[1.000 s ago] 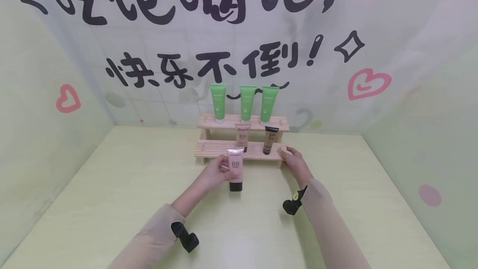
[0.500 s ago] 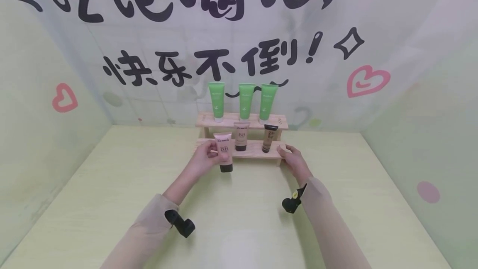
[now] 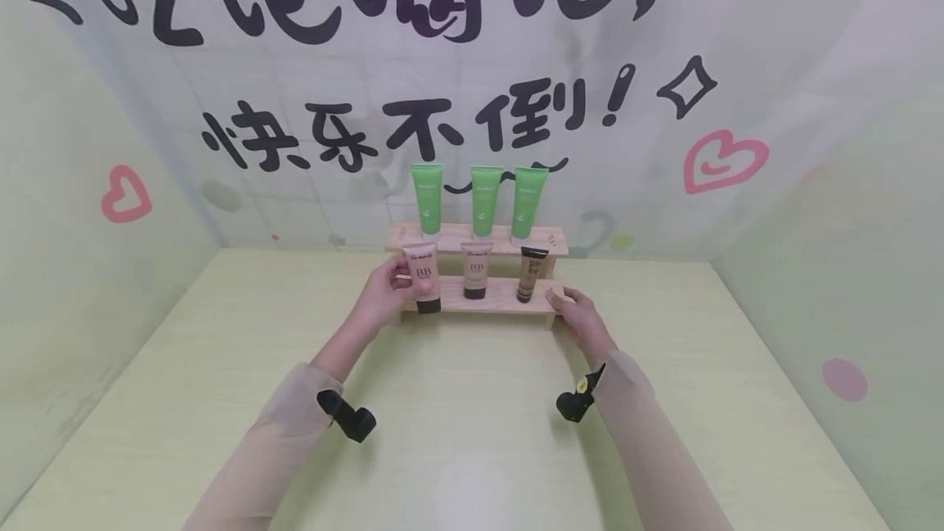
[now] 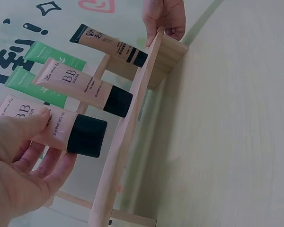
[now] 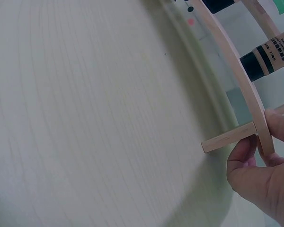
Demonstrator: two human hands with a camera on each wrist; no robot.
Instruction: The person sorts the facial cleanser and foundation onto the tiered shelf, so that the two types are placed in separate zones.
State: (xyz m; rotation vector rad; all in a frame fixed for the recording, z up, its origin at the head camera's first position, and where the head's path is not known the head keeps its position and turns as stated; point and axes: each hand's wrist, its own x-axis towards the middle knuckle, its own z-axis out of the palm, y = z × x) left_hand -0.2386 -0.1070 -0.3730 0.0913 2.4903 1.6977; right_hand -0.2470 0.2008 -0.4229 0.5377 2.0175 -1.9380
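Note:
My left hand (image 3: 379,295) pinches a pink BB cream tube (image 3: 423,259) upright, black cap down, at the left end of the two-step wooden stand (image 3: 504,295). In the left wrist view a small gap shows between its black cap (image 4: 88,135) and the lower step's edge. A second pink BB cream tube (image 3: 476,269) stands cap-down at the middle of that step. A brown tube (image 3: 528,275) with a black end stands to its right, leaning slightly. My right hand (image 3: 581,318) grips the lower step's right end, thumb on top and fingers beneath, as the right wrist view shows.
Three green tubes (image 3: 483,201) stand upright on the upper step. The stand is on a pale wooden table (image 3: 472,408) against a white printed backdrop (image 3: 295,72) with black lettering. Side panels rise at left and right. Each wrist carries a small black camera (image 3: 347,415).
My left hand has carried the pink tube leftward and toward the back, from in front of the stand to the lower step's left end. The right hand has kept its grip on the stand.

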